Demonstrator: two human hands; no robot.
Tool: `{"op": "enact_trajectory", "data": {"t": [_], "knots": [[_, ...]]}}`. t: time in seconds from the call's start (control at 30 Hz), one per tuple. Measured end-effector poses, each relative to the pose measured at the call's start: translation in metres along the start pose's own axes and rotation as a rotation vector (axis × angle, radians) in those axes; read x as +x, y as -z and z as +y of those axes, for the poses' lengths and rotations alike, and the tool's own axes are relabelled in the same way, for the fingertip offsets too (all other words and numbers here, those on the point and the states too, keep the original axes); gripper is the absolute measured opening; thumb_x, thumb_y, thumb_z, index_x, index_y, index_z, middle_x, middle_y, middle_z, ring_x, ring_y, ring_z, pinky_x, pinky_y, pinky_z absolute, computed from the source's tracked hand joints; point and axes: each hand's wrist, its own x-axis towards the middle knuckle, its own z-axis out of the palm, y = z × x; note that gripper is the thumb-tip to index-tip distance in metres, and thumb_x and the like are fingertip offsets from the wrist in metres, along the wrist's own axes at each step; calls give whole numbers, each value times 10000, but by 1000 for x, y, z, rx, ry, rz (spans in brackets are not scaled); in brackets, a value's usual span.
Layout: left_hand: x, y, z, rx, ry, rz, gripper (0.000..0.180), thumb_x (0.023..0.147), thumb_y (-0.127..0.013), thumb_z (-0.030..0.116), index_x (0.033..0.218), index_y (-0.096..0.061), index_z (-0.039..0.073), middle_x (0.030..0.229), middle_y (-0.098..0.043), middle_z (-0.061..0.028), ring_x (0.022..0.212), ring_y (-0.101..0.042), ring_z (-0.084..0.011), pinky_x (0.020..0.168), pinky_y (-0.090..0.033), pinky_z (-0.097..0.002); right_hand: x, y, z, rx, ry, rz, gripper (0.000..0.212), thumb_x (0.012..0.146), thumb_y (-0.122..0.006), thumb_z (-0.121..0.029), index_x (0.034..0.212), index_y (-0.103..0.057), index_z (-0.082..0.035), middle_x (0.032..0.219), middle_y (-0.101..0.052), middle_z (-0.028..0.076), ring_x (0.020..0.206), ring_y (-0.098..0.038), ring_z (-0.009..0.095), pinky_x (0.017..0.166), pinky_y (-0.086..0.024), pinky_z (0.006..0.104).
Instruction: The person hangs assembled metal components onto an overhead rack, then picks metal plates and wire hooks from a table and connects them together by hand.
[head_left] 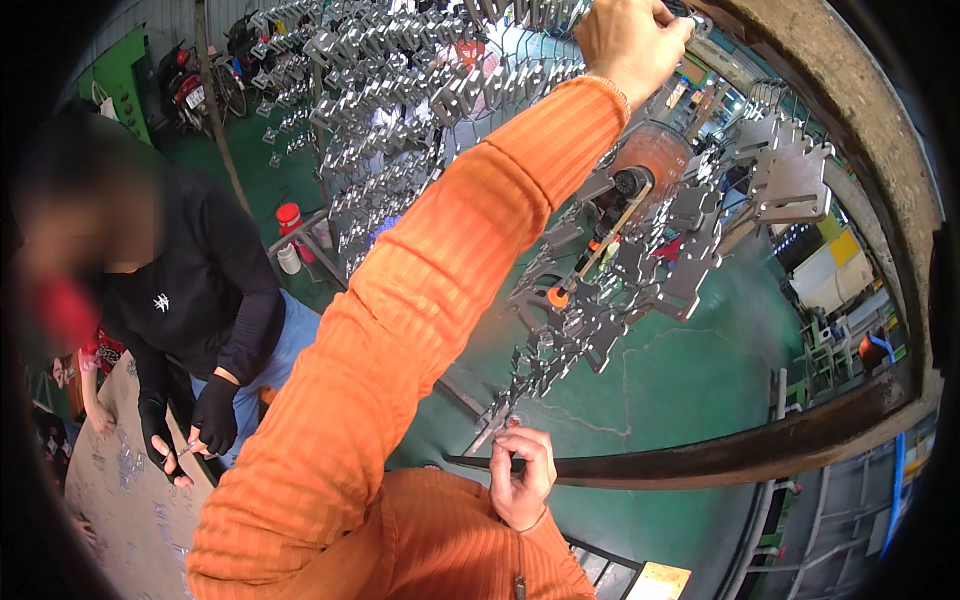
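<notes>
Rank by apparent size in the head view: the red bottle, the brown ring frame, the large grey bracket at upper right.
1. Ring frame, largest.
2. Grey bracket.
3. Red bottle, smallest, though it stands farther from the camera, so its true size is unsure.

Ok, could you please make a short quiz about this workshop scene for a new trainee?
1. True or false: the person's left hand rests down on the floor.
2. The co-worker's hands wear: A) black gloves, B) white gloves, C) nothing.
3. Which long thing do the fingers of the person's right hand meet?

Key:
1. False. It is raised high among the hanging grey metal parts.
2. A.
3. The rusty curved bar, at its near end.
</notes>
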Motion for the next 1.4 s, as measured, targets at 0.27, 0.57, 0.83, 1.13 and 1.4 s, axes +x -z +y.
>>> {"op": "enact_trajectory", "data": {"t": [0.27, 0.57, 0.83, 1.13, 1.4], "knots": [[-11, 3, 3, 131, -31, 21, 263, 743, -652, 320, 783, -700, 64, 748, -656, -187, 747, -638, -355, 679, -491, -429, -5, 9, 3, 36, -53, -23, 168, 758, -596, 98, 897, -573, 6, 894, -608, 148, 739, -618, 215, 612, -513, 272], [-79, 89, 15, 193, -243, -6, 283, 833, -598, 316, 883, -649, 41, 806, -634, -205, 794, -605, -392, 689, -474, -447, -15, 3, 20, 248, -82, -292, 156, 786, -573, 112, 897, -582, 1, 900, -591, 118, 687, -557, 153, 577, -459, 239], [-307, 276, 66, 437, -129, -153, 160, 768, -637, -26, 921, -675, 3, 865, -680, -95, 742, -637, -207, 643, -502, -300, -70, -43, 21, 490, -215, -1063, 117, 799, -650, -6, 914, -629, 10, 866, -649, 64, 763, -591, 120, 619, -460, 259], [-524, 386, 149, 739, 587, 463, 147, 870, -574, 112, 954, -658, 25, 841, -635, -116, 773, -624, -258, 689, -494, -338, -131, -124, -87, 460, 84, -1771, 244, 808, -595, 5, 1049, -577, 35, 851, -632, 96, 776, -619, 160, 689, -489, 285], [-646, 463, 261, 1091, 937, 717, 165, 819, -592, 79, 973, -643, 50, 892, -642, -129, 800, -623, -305, 719, -500, -367, -311, -233, -181, 645, 636, -2013, 79, 788, -625, -64, 860, -599, -43, 836, -626, 112, 753, -619, 285, 659, -476, 370]]}}
